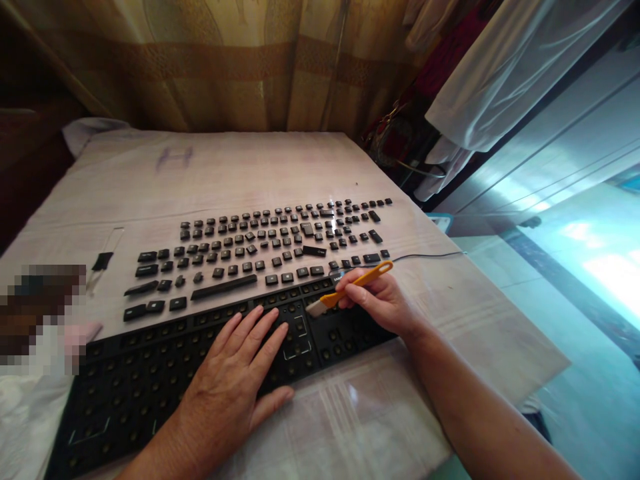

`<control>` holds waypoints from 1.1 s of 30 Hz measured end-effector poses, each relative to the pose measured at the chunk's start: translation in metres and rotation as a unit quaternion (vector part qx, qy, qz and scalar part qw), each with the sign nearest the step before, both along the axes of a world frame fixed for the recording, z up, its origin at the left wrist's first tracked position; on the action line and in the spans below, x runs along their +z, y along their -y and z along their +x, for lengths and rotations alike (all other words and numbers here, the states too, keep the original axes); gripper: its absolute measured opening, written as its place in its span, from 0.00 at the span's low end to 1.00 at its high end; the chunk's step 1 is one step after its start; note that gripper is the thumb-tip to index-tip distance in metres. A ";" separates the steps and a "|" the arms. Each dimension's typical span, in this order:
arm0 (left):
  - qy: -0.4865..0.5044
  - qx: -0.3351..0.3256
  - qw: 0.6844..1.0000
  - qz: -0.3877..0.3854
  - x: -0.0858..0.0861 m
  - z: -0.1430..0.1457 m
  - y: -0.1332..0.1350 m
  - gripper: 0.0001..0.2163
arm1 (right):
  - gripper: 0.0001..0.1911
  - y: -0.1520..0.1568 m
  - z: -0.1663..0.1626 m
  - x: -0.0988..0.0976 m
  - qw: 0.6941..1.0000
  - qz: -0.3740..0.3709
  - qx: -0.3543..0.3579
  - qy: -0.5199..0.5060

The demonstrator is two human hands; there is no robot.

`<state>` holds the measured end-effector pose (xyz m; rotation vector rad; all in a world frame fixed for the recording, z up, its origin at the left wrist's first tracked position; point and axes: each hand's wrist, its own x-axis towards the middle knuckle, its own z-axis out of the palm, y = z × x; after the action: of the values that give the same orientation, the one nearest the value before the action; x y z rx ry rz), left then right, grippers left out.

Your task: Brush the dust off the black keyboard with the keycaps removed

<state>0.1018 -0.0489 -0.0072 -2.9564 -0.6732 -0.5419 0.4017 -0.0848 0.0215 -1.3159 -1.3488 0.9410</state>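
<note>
A black keyboard base (165, 360) with its keycaps off lies across the near part of the table. My left hand (235, 373) rests flat on its middle, fingers spread. Between the fingers and thumb of my right hand (377, 300) is a yellow-handled brush (357, 283). Its pale bristles point down and left, at the base's upper right section; whether they touch it I cannot tell. Beyond the base, loose black keycaps (260, 235) are laid out in rows, with the long spacebar (225, 287) closest to the base.
The table (280, 167) has a pale plastic cover. A thin cable (425, 255) runs right from the keyboard. At the left lies a wire keycap puller (103, 260), near a blurred-out patch. Curtains (260, 60) hang behind, and white clothes (480, 87) hang at the right.
</note>
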 end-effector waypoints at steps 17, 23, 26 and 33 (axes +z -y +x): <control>-0.007 0.003 1.000 0.000 -0.003 -0.002 0.000 0.31 | 0.22 0.001 0.012 -0.001 0.996 0.034 -0.011 0.083; 0.001 -0.003 1.000 0.007 -0.001 0.000 -0.001 0.31 | 0.21 0.002 0.015 -0.003 0.997 0.019 0.028 0.066; 0.004 0.000 1.000 0.000 -0.001 0.000 0.000 0.30 | 0.21 0.002 0.014 -0.001 0.998 0.011 0.047 0.041; 0.002 -0.002 1.000 0.010 -0.001 0.000 0.000 0.30 | 0.22 0.001 0.012 0.001 1.000 0.004 -0.006 -0.004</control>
<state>0.1018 -0.0493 -0.0078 -2.9405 -0.6575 -0.5523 0.4140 -0.0863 0.0223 -1.3120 -1.3361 0.9302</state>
